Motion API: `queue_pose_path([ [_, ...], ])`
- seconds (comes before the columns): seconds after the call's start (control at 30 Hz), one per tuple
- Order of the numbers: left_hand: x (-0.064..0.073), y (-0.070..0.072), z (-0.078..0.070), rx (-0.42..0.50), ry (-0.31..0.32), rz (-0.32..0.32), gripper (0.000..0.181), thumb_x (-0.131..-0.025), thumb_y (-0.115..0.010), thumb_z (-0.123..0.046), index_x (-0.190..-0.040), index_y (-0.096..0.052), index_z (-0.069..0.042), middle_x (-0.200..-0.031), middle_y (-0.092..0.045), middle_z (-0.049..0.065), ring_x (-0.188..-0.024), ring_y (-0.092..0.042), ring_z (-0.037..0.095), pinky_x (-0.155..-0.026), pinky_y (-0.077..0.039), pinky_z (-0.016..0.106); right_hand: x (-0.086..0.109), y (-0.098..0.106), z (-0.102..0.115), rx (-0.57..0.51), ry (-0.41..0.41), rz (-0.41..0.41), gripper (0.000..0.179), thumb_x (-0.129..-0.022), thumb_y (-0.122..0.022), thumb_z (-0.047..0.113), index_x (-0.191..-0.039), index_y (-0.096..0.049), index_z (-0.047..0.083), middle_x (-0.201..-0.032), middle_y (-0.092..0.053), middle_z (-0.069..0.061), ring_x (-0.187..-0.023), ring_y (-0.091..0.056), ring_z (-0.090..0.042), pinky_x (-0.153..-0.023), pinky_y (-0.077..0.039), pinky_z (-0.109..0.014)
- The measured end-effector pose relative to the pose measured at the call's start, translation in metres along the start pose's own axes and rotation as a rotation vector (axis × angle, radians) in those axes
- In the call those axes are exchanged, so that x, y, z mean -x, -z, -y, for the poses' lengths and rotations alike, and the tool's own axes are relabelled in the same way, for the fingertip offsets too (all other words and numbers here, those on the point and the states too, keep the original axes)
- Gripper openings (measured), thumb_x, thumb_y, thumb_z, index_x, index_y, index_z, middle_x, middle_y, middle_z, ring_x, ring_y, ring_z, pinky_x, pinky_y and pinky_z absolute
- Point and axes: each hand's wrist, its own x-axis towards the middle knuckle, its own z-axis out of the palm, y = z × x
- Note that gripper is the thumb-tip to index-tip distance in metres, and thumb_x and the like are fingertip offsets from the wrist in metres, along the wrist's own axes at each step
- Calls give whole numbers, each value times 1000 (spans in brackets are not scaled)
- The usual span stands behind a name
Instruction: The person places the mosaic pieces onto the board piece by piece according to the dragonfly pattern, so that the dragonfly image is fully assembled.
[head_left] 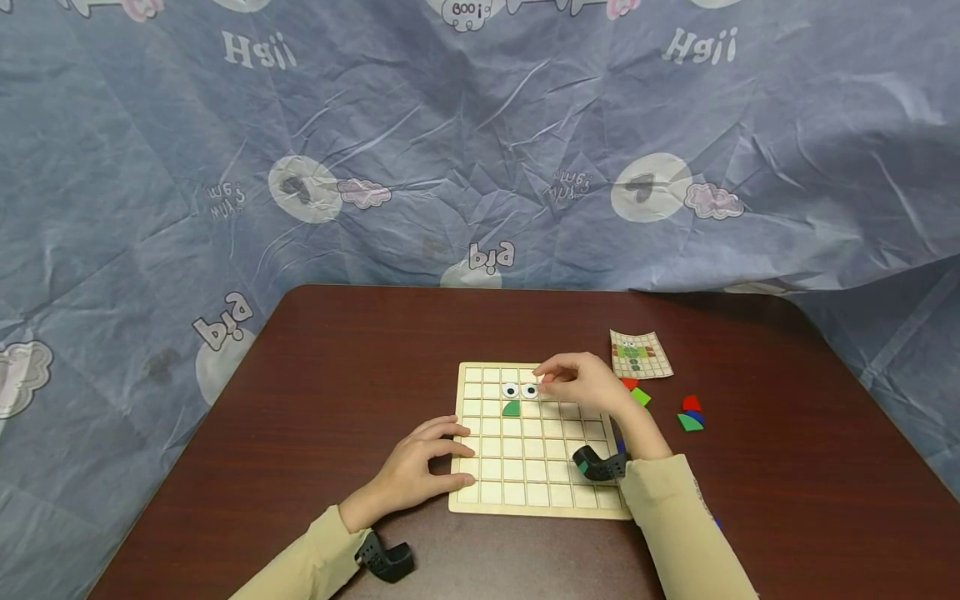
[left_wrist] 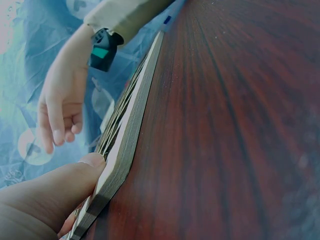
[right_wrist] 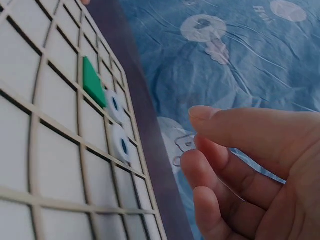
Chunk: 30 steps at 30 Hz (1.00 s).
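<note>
With the left hand (head_left: 412,467), touches the left edge of the grid board (head_left: 528,493), fingers loosely spread, thumb lying on the top face near the lower corner. Braces there probably against sliding on the brown table (head_left: 225,467); curls round nothing. Has the board flat, ridged squares upward, likely for easy reach across the whole grid.

Near the far edge of the board, shows a left eye piece (head_left: 510,390) and a right eye piece (head_left: 529,390) side by side, with a green quarter-round piece (head_left: 512,408) directly below the left one; sets each in its own square, seemingly lined up by the ridges.

Just right of these, hovers over the board with the right hand (head_left: 588,385), fingers softly bent, thumb and fingertips slightly apart; in the right wrist view, holds nothing visible between them. Curves the fingers perhaps for handling small, flat pieces.

Beyond that hand, has a picture card (head_left: 652,363) lying face up, probably for easy viewing, with a red piece (head_left: 629,383) and a light-green piece (head_left: 641,397) near its lower edge. Farthest right, groups another red piece (head_left: 691,402), a blue piece (head_left: 697,415) and a darker green piece (head_left: 689,423) off the board, perhaps for leaving the grid uncluttered.
</note>
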Motion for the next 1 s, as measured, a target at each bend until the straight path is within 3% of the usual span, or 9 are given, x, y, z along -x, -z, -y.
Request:
queue_pose_path([
  [0.17, 0, 0, 0, 0, -2, -1, 32, -81, -71, -45, -103, -72, -23, -124, -56, -5, -130, -39, 19, -100, -41, 42, 8, 19, -6, -36, -24, -38, 28, -87, -67, 12, -113, -65, -1, -94, -65, -9, -83, -63, -22, -70, -53, -32],
  [0.47, 1, 1, 0, 3, 0, 2, 31, -81, -71, -45, -103, -71, -23, -125, -56, -5, -131, -39, 19, -101, -41, 42, 24, 48, -25, -34, -114, -104, 37, -88, -68, 17, -119, -61, -3, -108, -64, -18, -92, -62, -24, -78, -53, -48],
  [0.77, 0, 0, 0, -2, 3, 2, 32, -81, -70, -46, -103, -71, -23, -124, -56, -5, -131, -39, 18, -101, -41, 42, 36, 60, -43, -6, -216, -147, 43, -86, -70, 25, -120, -62, -1, -112, -63, -18, -91, -63, -19, -77, -53, -42],
  [1.0, 0, 0, 0, 4, 2, 4, 32, -81, -71, -45, -103, -71, -22, -125, -56, -5, -131, -38, 18, -101, -40, 42, 40, 61, -57, -6, -213, -163, 41, -88, -67, 21, -120, -61, -3, -115, -61, -19, -97, -62, -24, -80, -54, -39],
])
